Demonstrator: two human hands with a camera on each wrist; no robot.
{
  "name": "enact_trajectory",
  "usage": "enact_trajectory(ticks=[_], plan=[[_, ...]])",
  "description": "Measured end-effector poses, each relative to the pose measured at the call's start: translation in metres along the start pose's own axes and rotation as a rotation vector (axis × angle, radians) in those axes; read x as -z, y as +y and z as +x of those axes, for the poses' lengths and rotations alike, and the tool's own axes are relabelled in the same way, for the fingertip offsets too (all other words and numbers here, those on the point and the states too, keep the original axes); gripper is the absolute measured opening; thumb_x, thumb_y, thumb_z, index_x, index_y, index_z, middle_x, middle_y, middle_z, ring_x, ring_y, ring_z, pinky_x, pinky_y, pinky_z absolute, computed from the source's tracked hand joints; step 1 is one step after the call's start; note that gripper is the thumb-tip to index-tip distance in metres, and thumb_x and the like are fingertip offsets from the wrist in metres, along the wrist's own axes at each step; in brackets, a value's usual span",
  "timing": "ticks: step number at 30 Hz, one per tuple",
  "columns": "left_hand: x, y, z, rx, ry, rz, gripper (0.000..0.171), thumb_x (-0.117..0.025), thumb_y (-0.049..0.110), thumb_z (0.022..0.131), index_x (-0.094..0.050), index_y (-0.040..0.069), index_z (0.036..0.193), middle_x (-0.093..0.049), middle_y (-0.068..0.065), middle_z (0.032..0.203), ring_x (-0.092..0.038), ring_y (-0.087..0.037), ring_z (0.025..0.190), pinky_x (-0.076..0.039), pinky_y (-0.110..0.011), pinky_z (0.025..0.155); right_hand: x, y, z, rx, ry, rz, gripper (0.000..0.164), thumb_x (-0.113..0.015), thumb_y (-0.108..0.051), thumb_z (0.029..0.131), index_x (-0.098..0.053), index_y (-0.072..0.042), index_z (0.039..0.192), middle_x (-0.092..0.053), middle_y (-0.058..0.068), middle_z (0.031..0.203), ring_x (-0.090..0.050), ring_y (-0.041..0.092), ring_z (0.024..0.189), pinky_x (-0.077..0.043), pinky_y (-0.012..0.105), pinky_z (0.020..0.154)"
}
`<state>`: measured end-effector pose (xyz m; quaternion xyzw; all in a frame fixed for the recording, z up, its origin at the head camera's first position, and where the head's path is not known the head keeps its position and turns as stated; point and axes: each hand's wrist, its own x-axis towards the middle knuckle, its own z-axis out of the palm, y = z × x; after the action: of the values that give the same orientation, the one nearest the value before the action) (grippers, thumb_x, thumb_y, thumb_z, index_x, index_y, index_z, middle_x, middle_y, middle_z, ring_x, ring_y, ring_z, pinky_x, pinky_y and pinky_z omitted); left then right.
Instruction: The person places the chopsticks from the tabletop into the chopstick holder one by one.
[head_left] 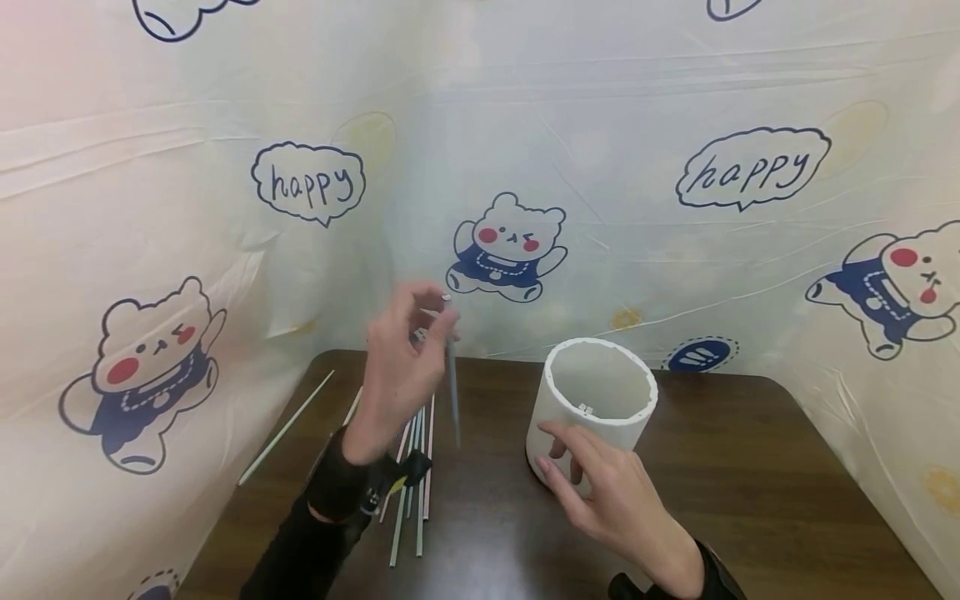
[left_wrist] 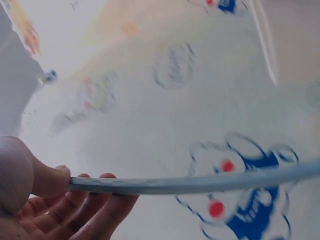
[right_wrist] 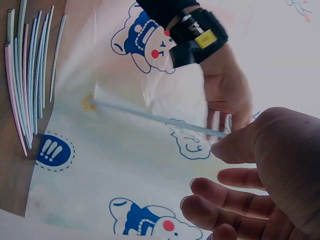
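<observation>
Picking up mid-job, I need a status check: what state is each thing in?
Left grip: pinching the raised stick.
Raised stick: hanging, clear of the table.
Right grip: loosely curved, holding nothing.
White container: upright, open at top.
Loose sticks: lying grouped.
Lone stick: lying apart.

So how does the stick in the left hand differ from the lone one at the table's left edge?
The held stick is grey-blue; the lone stick is pale green. The held stick hangs nearly upright from the left hand, clear of the table; the lone stick lies on it. Both are long and thin.
</observation>
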<state>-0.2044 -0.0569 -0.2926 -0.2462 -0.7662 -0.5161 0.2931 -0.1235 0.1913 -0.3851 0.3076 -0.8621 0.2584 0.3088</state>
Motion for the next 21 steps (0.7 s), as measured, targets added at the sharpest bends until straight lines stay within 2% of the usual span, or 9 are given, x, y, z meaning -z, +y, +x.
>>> enact_trajectory(ticks=[2,4,9,12,16,21], plan=[[-0.003,0.014,-0.008,-0.036,-0.019,-0.091,0.02,-0.061,0.007,0.1,-0.055,0.002,0.118,-0.069,-0.011,0.097,-0.07,-0.019,0.077,-0.059,-0.026,0.06,-0.001,-0.001,0.002,0.009,0.005,0.009,0.039,-0.076,-0.022,0.091,-0.062,-0.014,0.127,-0.064,-0.008,0.092,-0.054,0.0,0.066,-0.04,0.007,0.058],[-0.005,0.026,-0.017,-0.091,-0.039,-0.143,0.019,-0.061,0.002,0.099,-0.053,0.0,0.117,-0.068,-0.012,0.096,-0.07,-0.019,0.079,-0.06,-0.027,0.063,-0.001,-0.003,0.003,0.019,0.013,0.016,0.04,-0.076,-0.023,0.091,-0.062,-0.012,0.128,-0.065,-0.008,0.089,-0.054,0.0,0.065,-0.041,0.008,0.058],[-0.014,0.048,-0.038,-0.276,-0.07,-0.248,0.023,-0.06,-0.011,0.094,-0.051,-0.005,0.114,-0.065,-0.016,0.098,-0.07,-0.021,0.083,-0.062,-0.027,0.074,-0.001,-0.009,0.006,0.036,0.032,0.045,0.039,-0.074,-0.026,0.094,-0.062,-0.012,0.128,-0.061,-0.009,0.083,-0.051,-0.004,0.064,-0.041,0.006,0.057],[-0.022,0.057,-0.05,-0.347,-0.038,-0.297,0.025,-0.06,-0.014,0.093,-0.051,-0.006,0.114,-0.064,-0.017,0.098,-0.07,-0.021,0.085,-0.062,-0.027,0.076,-0.001,-0.011,0.006,0.06,0.048,0.072,0.03,-0.07,-0.027,0.097,-0.065,-0.013,0.123,-0.06,-0.01,0.082,-0.051,-0.002,0.064,-0.041,0.006,0.058],[-0.031,0.064,-0.062,-0.421,0.015,-0.345,0.018,-0.059,-0.007,0.097,-0.05,-0.01,0.112,-0.063,-0.018,0.097,-0.068,-0.021,0.086,-0.062,-0.026,0.078,0.001,-0.012,0.006,0.112,0.097,0.098,0.018,-0.064,-0.028,0.101,-0.067,-0.013,0.111,-0.059,-0.01,0.082,-0.052,-0.001,0.065,-0.043,0.006,0.061],[-0.034,0.065,-0.068,-0.621,0.075,-0.39,0.018,-0.055,0.0,0.101,-0.047,-0.016,0.105,-0.061,-0.023,0.093,-0.066,-0.027,0.085,-0.059,-0.027,0.076,0.011,-0.012,0.01,0.192,0.207,0.082,0.024,-0.056,-0.027,0.104,-0.069,-0.007,0.101,-0.062,-0.007,0.082,-0.053,-0.001,0.064,-0.046,0.008,0.059]])
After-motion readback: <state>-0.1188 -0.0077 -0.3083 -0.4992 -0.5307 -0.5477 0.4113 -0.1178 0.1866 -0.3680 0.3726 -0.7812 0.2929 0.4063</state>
